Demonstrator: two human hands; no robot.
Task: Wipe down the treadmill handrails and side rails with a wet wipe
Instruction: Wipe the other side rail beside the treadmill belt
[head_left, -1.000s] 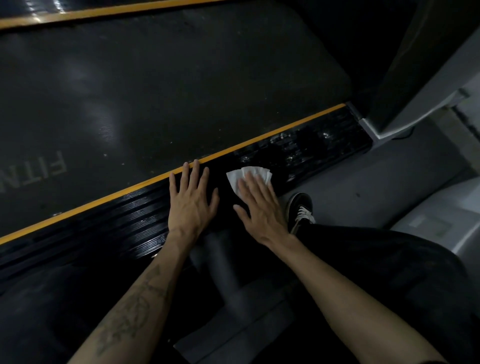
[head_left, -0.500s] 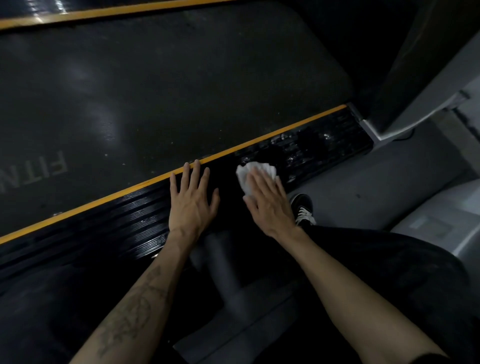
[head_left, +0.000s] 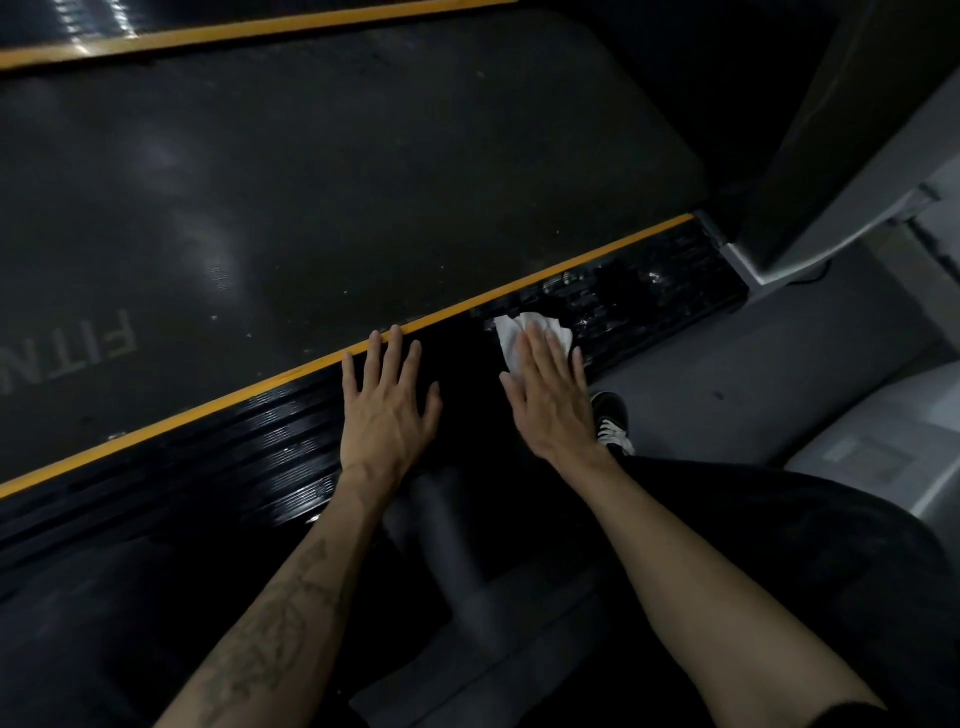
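1. The right hand (head_left: 550, 400) is pressing the wet wipe (head_left: 519, 332) flat against the black side rail (head_left: 260, 447), fingers straight, not clenched; the wipe is peeking out beyond the fingertips.
2. Ahead of that hand the rail is glistening, so that stretch looks wiped; the part behind the wrist looks undone, I'd judge, and no handrails are showing.
3. The left hand (head_left: 387, 410) is bracing beside it, palm down, fingers spread, holding nothing.
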